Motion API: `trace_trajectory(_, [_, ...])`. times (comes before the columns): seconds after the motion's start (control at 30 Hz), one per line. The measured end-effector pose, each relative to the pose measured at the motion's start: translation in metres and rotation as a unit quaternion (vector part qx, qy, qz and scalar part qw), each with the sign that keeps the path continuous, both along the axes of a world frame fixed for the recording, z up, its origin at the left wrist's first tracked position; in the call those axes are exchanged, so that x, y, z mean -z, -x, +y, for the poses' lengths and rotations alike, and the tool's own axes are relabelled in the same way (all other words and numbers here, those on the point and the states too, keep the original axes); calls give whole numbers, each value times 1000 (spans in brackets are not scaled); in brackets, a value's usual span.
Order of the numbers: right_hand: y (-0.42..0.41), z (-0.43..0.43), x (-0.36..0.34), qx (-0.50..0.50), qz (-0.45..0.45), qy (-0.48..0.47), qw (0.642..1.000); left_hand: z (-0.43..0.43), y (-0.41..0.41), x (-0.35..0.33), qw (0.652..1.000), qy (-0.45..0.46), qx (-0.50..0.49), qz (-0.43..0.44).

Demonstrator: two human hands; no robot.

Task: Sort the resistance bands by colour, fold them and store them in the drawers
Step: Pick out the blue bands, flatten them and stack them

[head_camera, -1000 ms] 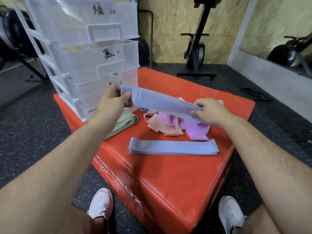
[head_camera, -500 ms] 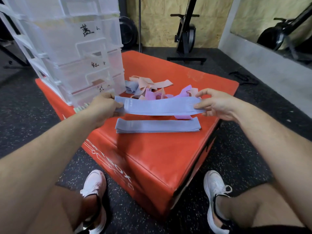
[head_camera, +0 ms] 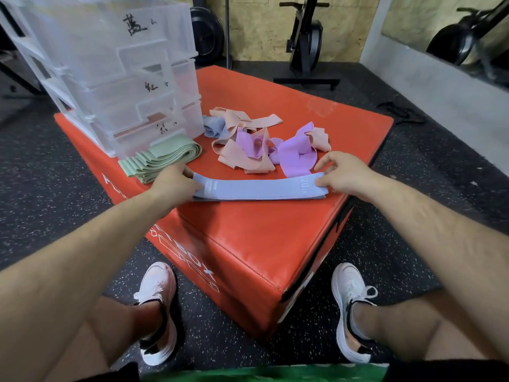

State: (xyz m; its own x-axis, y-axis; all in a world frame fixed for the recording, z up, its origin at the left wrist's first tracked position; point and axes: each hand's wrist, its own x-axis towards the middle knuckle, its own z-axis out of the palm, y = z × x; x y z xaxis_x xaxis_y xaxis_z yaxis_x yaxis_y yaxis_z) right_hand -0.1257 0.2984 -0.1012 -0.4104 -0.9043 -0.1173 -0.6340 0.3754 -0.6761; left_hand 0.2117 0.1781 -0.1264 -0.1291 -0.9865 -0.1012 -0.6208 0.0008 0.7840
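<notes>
- The left hand (head_camera: pixel 173 183) pinches one end of the blue band (head_camera: pixel 259 188) between thumb and fingers, so that end does not slip.
- The right hand (head_camera: pixel 344 175) is mostly open. Its thumb presses the other end flat, and its fingers are lifted.
- The blue band lies on a second blue band (head_camera: pixel 321 197) near the front of the red box (head_camera: pixel 248 244), probably to stack one colour together.
- Green bands (head_camera: pixel 162 158) sit folded beside the drawers (head_camera: pixel 124 78).
- Pink and purple bands (head_camera: pixel 256 150) lie in a messy heap.

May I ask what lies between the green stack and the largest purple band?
Head view: bare red box top, then tangled peach bands around a smaller purple band.
</notes>
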Motion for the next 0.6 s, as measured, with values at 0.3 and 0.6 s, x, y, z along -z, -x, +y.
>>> trace_trajectory(0.3, [-2,-4,16,-49,127,5,991,-4,1,6,991,87,36,-99])
trace_trajectory(0.6, [-14,-8,1,-88,256,10,963,-3,1,2,971,142,93,-166])
